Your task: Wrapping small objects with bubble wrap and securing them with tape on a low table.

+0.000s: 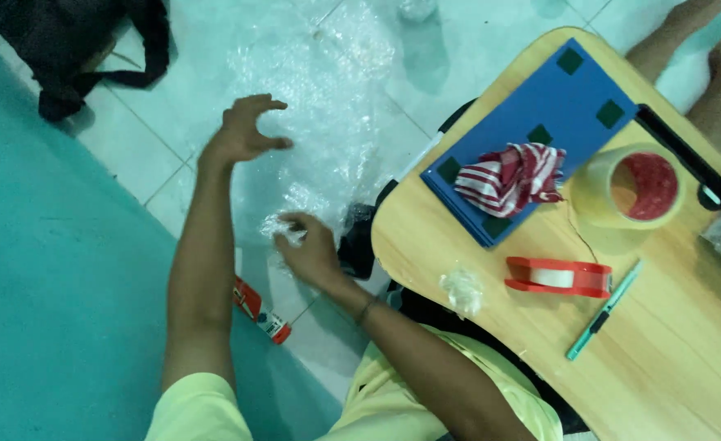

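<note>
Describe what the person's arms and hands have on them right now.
Both hands, left and right, are bare, without gloves. Short pale yellow-green shirt sleeves end near the shoulders, leaving the forearms uncovered. A thin dark wristband circles the right wrist. No rings or watch are visible.

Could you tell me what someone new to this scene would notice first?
Most striking is the clear bubble wrap spread on the tiled floor, with the left hand hovering open over it and the right hand pinching its near edge. To the right, a wooden lap table carries a blue board with a red-striped cloth, a tape roll and a red tape dispenser.
</note>
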